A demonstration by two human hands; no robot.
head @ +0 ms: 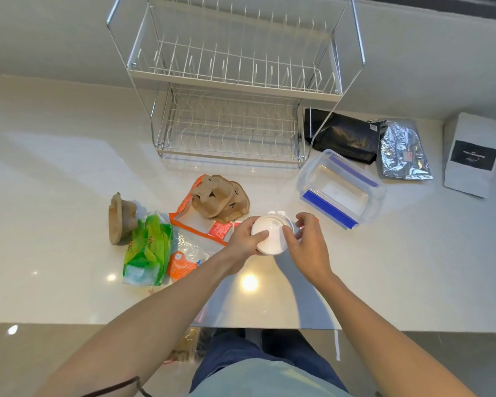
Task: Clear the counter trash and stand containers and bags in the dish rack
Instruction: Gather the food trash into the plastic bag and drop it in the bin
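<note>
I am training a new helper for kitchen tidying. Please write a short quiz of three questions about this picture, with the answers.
1. True or false: the dish rack already holds a container.
2. Which bag lies closest to the rack's right leg? A) black bag B) silver foil bag C) white pouch
3. What do both hands hold?

Key
1. False; both tiers show only bare wires.
2. A.
3. The round white container: the left hand grips its side, and the right hand has its fingers at the rim.
</note>
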